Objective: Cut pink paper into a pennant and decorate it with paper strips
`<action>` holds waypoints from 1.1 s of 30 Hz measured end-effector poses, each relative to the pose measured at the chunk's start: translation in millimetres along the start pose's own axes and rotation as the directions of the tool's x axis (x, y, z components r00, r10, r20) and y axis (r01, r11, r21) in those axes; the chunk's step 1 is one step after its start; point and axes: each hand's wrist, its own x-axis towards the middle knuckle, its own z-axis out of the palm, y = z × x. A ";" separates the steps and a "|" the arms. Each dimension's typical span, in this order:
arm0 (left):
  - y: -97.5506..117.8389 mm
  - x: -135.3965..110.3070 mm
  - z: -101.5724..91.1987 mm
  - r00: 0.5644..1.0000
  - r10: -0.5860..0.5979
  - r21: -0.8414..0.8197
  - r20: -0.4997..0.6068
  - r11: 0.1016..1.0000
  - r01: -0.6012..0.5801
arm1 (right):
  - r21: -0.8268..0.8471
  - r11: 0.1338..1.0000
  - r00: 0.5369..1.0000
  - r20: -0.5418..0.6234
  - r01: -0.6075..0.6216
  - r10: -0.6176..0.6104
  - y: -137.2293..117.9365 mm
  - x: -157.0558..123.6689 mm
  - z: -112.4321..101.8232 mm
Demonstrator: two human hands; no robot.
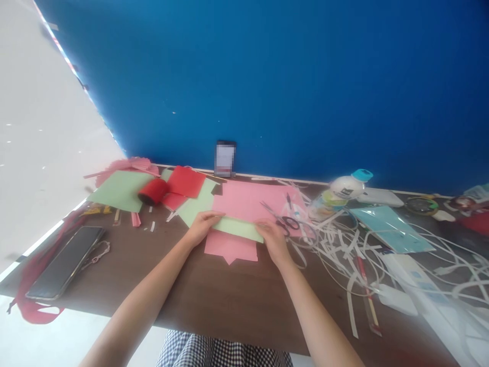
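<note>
My left hand (pixel 202 226) and my right hand (pixel 272 238) both press on a light green paper strip (pixel 237 228) lying across pink paper. The left fingers pinch the strip's left end; the right hand pinches its right end. Below the strip a smaller pink sheet (pixel 231 246) with a small pointed notch lies on the brown table (pixel 214 295). A larger pink sheet (pixel 252 200) lies behind it. Scissors (pixel 280 216) rest just beyond my right hand.
A phone (pixel 64 261) with a chain lies at the left. Green sheets (pixel 120 189), red paper (pixel 186 181) and a red roll (pixel 153 191) sit at the back left. White paper strips (pixel 344 244), a glue bottle (pixel 346 187) and a teal sheet (pixel 389 228) crowd the right. Another phone (pixel 225 158) leans on the blue wall.
</note>
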 end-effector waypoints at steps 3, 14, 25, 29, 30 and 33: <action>2.5 -0.5 2.6 1.000 -0.005 -0.050 -0.024 0.999 0.003 | 0.007 0.999 0.997 -0.066 0.040 -0.039 -3.4 -1.6 2.3; 7.2 -4.8 10.7 0.995 0.019 -0.140 -0.097 0.990 -0.033 | -0.231 0.945 0.961 -0.093 0.233 -0.260 -10.1 -15.4 9.4; 8.5 -11.9 17.3 0.972 0.213 0.155 -0.100 0.968 -0.196 | -0.706 0.361 0.663 0.203 0.609 -0.721 -15.0 -14.2 12.4; 7.6 -14.0 22.2 0.958 0.286 0.232 0.001 0.932 -0.279 | -0.745 0.263 0.658 0.297 0.613 -0.692 -16.4 -14.9 17.0; 7.4 -14.4 22.8 0.958 0.286 0.248 0.013 0.927 -0.280 | -0.737 0.277 0.669 0.305 0.617 -0.678 -15.5 -14.6 17.0; 6.1 -14.5 22.5 0.963 0.266 0.287 0.035 0.921 -0.265 | -0.711 0.334 0.705 0.315 0.619 -0.635 -13.3 -13.9 14.6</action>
